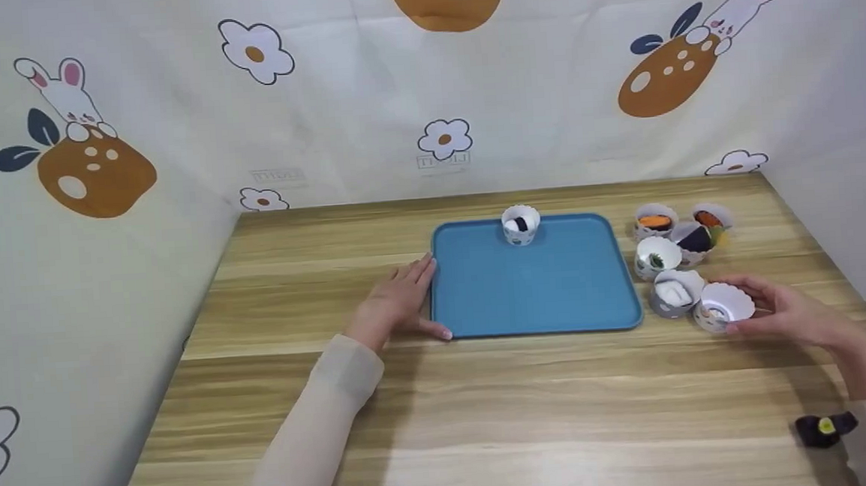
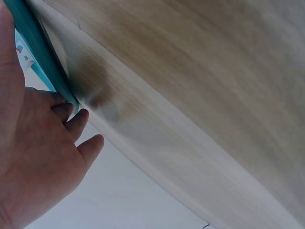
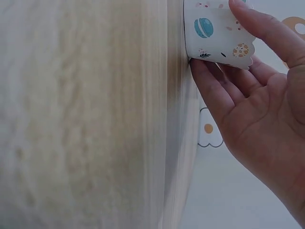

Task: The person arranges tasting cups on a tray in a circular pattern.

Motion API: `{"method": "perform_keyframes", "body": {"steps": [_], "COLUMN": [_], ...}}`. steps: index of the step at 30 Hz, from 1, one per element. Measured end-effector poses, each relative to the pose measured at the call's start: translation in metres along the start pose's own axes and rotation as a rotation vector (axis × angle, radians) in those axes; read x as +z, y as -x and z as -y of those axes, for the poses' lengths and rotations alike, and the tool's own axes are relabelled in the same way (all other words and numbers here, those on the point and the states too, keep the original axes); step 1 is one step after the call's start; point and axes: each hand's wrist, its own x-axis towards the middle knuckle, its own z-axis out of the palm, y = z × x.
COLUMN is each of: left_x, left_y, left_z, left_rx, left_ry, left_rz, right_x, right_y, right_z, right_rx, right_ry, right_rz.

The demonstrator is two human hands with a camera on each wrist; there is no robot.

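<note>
My left hand [image 1: 399, 301] rests at the left edge of a blue tray [image 1: 533, 289], fingers extended along its rim and thumb at the front left corner. In the left wrist view the fingertips [image 2: 82, 117] touch the tray's rim. My right hand [image 1: 783, 312] holds a white paper baking cup [image 1: 724, 306] by its side. The right wrist view shows the cup's printed wall [image 3: 219, 36] between thumb and fingers, its base by the tabletop. Something small lies inside it. Beside it stands another paper cup [image 1: 677, 293] with a white piece inside.
Several more paper cups stand right of the tray, one with an orange-topped piece [image 1: 655, 222], one with a green bit [image 1: 656, 261]. A single cup [image 1: 521, 225] sits at the tray's back edge. A dark object [image 1: 824, 429] is by the right sleeve. Patterned cloth [image 1: 350, 113] borders the wooden table [image 1: 533, 410].
</note>
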Motion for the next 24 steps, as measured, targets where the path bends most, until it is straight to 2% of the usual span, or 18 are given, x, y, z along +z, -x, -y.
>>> {"method": "perform_keyframes", "body": {"steps": [5, 14, 24], "left_x": [0.0, 0.001, 0.002], "left_y": [0.0, -0.001, -0.002], "left_z": [0.0, 0.001, 0.002], "left_rx": [-0.002, -0.003, -0.001], "left_ry": [0.005, -0.008, -0.003], "left_rz": [0.003, 0.003, 0.009], "right_x": [0.0, 0.0, -0.002], "right_y": [0.001, 0.002, 0.002], "right_z": [0.002, 0.004, 0.017], "right_rx": [0.026, 0.037, 0.033], "right_ry": [0.066, 0.076, 0.098], "right_rz": [-0.022, -0.028, -0.035]}}
